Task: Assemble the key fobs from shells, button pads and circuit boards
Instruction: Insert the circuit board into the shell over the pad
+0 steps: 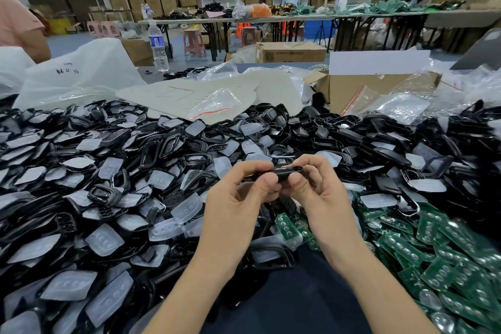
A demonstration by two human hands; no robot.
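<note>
Key fob [284,171] mid-frame | left hand [238,198] and right hand [321,192] both pinch its ends | likely light, rigid, glossy-slick plastic | best gripped along edges, thumbs on seam

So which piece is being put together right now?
Start at the heap of black plastic shells filling the foreground. Near its front the left hand and right hand meet. Pinched between them is a glossy black fob shell, the only one lifted off the pile.
</note>
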